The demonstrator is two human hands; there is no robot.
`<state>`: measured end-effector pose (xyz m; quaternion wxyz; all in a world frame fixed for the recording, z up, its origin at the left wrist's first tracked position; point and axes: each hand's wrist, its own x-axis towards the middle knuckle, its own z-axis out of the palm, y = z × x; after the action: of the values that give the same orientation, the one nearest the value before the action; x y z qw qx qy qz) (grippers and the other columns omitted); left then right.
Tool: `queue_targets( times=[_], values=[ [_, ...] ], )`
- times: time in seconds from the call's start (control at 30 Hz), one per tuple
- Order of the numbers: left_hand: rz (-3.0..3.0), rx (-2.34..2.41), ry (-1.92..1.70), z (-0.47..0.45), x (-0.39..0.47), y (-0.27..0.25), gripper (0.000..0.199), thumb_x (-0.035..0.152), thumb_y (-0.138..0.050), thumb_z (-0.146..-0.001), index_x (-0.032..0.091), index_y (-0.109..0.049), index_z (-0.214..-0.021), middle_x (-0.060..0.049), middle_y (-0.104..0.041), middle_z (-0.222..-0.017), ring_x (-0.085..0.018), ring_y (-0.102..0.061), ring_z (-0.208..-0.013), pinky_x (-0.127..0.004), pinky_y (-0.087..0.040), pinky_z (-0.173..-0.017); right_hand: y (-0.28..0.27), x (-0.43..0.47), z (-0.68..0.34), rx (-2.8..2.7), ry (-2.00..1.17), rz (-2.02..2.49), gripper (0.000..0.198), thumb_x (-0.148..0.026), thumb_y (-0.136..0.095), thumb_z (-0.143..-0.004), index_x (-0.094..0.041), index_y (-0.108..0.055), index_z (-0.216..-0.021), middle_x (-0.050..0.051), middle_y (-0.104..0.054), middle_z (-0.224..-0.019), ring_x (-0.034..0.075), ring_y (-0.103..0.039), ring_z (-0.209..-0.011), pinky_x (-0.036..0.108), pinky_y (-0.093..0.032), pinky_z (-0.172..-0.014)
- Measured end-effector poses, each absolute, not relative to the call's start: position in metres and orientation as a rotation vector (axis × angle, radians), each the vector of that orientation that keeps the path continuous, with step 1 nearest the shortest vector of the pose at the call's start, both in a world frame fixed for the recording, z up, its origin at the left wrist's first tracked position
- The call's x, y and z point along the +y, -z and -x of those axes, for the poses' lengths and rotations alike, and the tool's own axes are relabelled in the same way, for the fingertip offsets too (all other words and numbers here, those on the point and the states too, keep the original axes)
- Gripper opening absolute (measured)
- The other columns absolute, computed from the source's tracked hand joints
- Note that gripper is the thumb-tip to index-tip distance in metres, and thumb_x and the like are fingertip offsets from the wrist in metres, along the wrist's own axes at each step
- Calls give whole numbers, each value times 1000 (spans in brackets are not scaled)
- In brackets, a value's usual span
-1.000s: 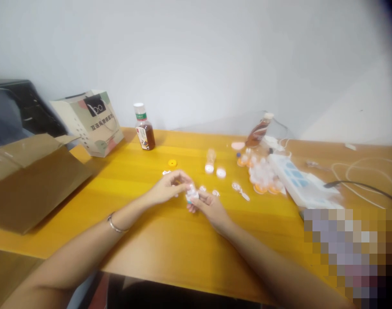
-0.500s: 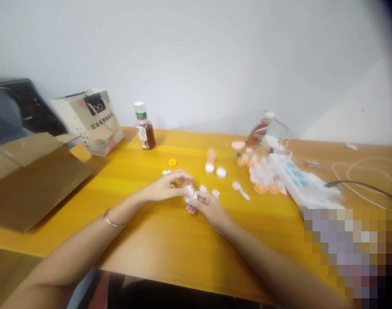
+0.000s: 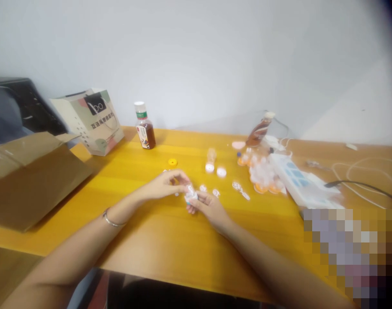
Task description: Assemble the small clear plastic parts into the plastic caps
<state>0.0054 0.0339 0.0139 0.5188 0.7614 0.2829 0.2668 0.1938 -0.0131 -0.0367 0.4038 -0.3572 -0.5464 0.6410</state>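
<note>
Two bare hands meet over a wooden table (image 3: 170, 240), a small white plastic piece (image 3: 191, 195) with a teal lower edge between them. The right hand (image 3: 212, 211) has closed its fingers on the piece, the thumb laid across its near face and other fingertips showing below it. The left hand (image 3: 170, 184), a metal bracelet (image 3: 111, 219) at its wrist, arches over from the other side, thumb and forefinger curved with a gap between them and their tips at the top of the piece; whether they pinch it or only touch it cannot be told through the blur. The piece is held above the tabletop.

Just beyond the right hand lie two small white cutouts (image 3: 216, 193), with a dotted white strip (image 3: 241, 191) farther to its right. Past the left hand sits a yellow disc (image 3: 172, 162). Ahead of the right hand are a white-ended clear part (image 3: 210, 161) and a round white cap (image 3: 221, 172); to its far right, a cluster of orange and translucent pieces (image 3: 266, 175) borders a white tray (image 3: 294, 174) with blue panels.

Well beyond the left hand stands a white-capped bottle (image 3: 146, 131) of dark liquid, near a printed paper bag (image 3: 101, 124). A cardboard box (image 3: 38, 184) flanks the left forearm.
</note>
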Motion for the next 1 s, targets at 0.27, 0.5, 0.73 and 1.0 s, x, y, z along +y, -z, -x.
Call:
queue_targets(
  times=[0.27, 0.5, 0.73, 1.0],
  values=[
    [-1824, 597, -611, -6, 32, -12, 36, 25, -54, -80, 19, -51, -115, -10, -53, -111, -19, -51, -100, -31, -43, -79, 35, -14, -194, -1387, -1609, 912, 17, -32, -61, -72, -16, -60, -76, -1, -62, -62, 8, -56, -54, 23, -42, -55],
    [-1767, 649, -679, -7, 32, -13, 28, 28, -55, -79, 15, -55, -104, -9, -57, -99, -15, -55, -84, -27, -45, -68, 36, -13, -194, -1383, -1615, 897, 17, -33, -62, -71, -16, -60, -75, -2, -62, -62, 8, -56, -54, 23, -43, -55],
    [-1779, 788, -706, -13, 31, -11, 27, 31, -59, -75, 12, -54, -93, -5, -58, -82, -11, -53, -68, -25, -46, -63, 35, -14, -193, -1358, -1616, 910, 18, -33, -63, -70, -16, -60, -75, -2, -62, -61, 8, -56, -53, 22, -42, -54],
    [-1941, 771, -878, -25, 17, -9, 18, 25, -47, -82, 11, -56, -89, -7, -58, -86, -14, -54, -77, -25, -43, -70, 31, -21, -191, -1286, -1659, 874, 22, -37, -60, -72, -16, -58, -67, -2, -61, -55, 9, -54, -48, 22, -40, -49]
  ],
)
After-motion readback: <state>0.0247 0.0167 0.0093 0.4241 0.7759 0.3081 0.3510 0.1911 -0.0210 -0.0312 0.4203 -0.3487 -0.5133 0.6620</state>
